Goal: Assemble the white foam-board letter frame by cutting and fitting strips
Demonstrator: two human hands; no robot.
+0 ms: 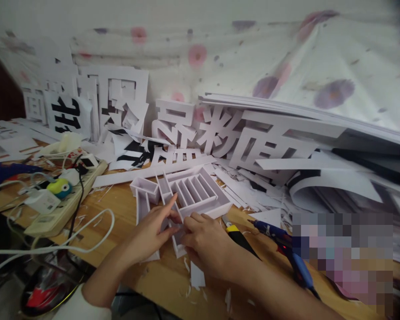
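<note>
A white foam-board character (220, 205) with raised side walls lies on the wooden table in front of me. My left hand (153, 232) is at its lower left part, index finger stretched along an inner wall, thumb and the other fingers closing on the board. Curled over the wall just to the right are the fingers of my right hand (206, 242); their tips are partly hidden. Close to that hand lie a yellow and black utility knife (242, 240) and a blue glue gun (276, 235).
Cut-out white characters (216, 129) lean along the back, with paper scraps (236, 186) before them. A power strip (50, 218) with plugs and a looping white cable (100, 249) is on the left. Another blue glue gun (13, 168) lies at far left. The table's front edge is near my forearms.
</note>
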